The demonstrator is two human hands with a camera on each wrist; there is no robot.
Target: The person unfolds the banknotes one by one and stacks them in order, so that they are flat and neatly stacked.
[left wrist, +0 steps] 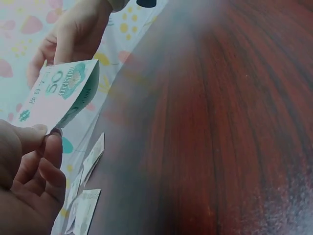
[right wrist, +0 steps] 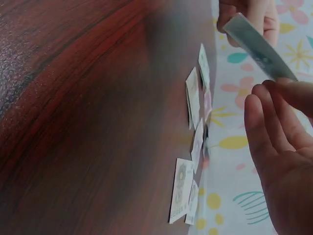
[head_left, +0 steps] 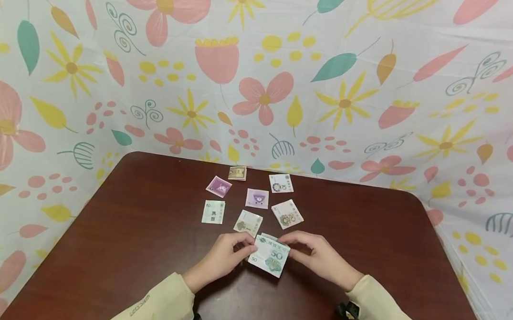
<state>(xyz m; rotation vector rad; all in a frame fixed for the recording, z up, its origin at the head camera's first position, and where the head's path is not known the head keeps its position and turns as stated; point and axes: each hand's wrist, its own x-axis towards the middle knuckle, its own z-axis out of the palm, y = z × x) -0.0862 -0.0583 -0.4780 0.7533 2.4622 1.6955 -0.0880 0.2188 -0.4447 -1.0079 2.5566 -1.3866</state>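
A green 50 banknote (head_left: 269, 256), folded over, is held above the near middle of the table. My left hand (head_left: 222, 258) pinches its left edge between thumb and fingers. On the opposite side, my right hand (head_left: 323, 258) pinches the note near its upper right corner. Seen in the left wrist view, the note (left wrist: 61, 93) gapes between its two folded layers. Just beyond the hands lie a 1 banknote (head_left: 248, 222) and a 20 banknote (head_left: 287, 214), both folded small. The right wrist view shows the held note (right wrist: 259, 46) nearly edge-on.
Further folded notes lie on the dark wooden table (head_left: 150, 241): a 2 note (head_left: 213, 211), two purple notes, one left (head_left: 219, 186) and one central (head_left: 257, 198), a brown note (head_left: 237, 173) and a 10 note (head_left: 281, 183). A floral cloth (head_left: 265, 50) hangs behind the table.
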